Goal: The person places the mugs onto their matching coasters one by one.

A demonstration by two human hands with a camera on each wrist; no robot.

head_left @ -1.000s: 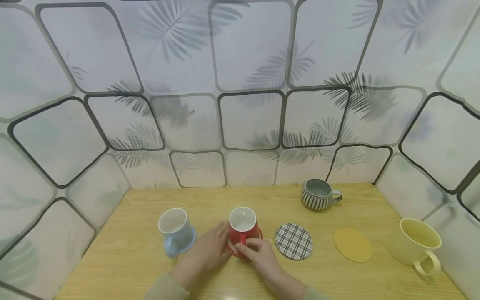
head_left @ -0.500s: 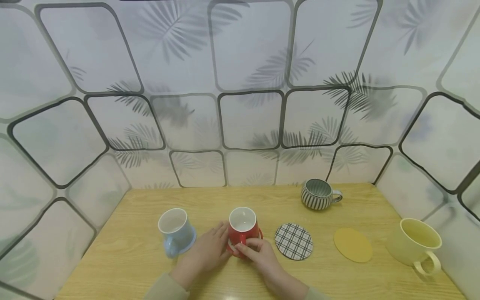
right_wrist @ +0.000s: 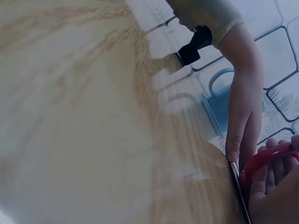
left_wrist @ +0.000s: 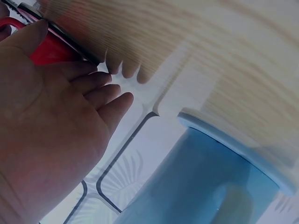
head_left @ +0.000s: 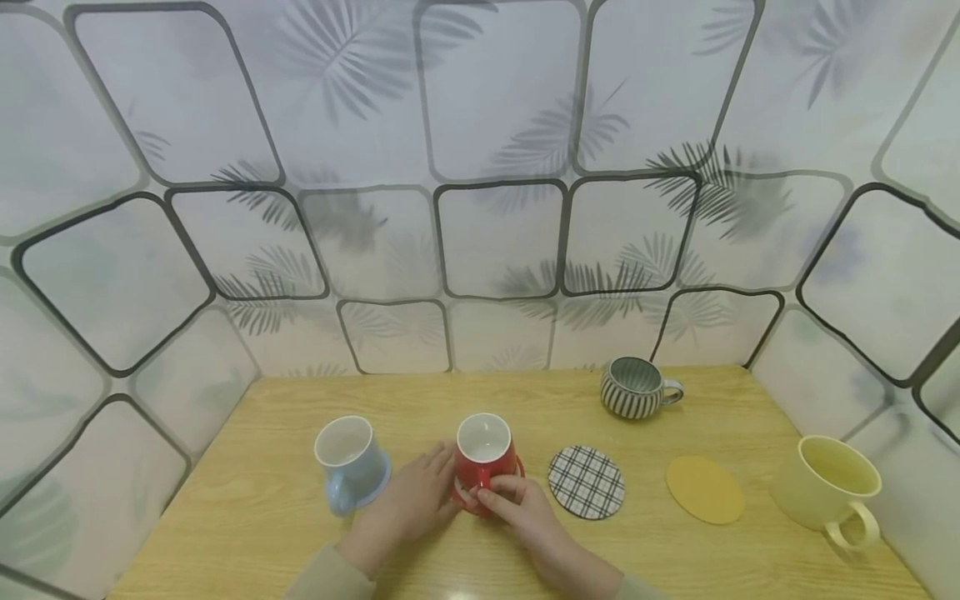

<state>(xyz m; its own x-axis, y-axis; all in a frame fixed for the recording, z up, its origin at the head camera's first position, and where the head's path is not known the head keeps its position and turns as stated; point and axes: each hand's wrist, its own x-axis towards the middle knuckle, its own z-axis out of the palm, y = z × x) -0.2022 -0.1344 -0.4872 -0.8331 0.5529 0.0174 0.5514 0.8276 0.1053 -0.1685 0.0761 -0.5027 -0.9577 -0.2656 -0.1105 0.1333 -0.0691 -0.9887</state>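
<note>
The right grip (head_left: pixel 525 512) is drawn in, thumb and fingers pinching the handle (head_left: pixel 483 478) of the red mug (head_left: pixel 474 468), low down. The left grip (head_left: pixel 420 496) has nothing grasped: its fingers lie mostly straight beside the mug, its thumb at the edge of the red coaster (head_left: pixel 521 469). The mug stands upright on that coaster, about midway between the left and right edges of the counter (head_left: pixel 660 562).

It looks like glazed ceramic, so it should prove stiff, moderately light, slippery on the wall and easily chipped; the handle is the surest hold, with a palm steadying the side.

Toward the left edge, the blue mug (head_left: pixel 358 458) stands on the blue coaster (head_left: pixel 386 477). Rightward lie the plaid coaster (head_left: pixel 586 482) and yellow coaster (head_left: pixel 705 490), then the yellow mug (head_left: pixel 819 492) by the right edge. The striped cup (head_left: pixel 630 402) sits near the back right corner.
</note>
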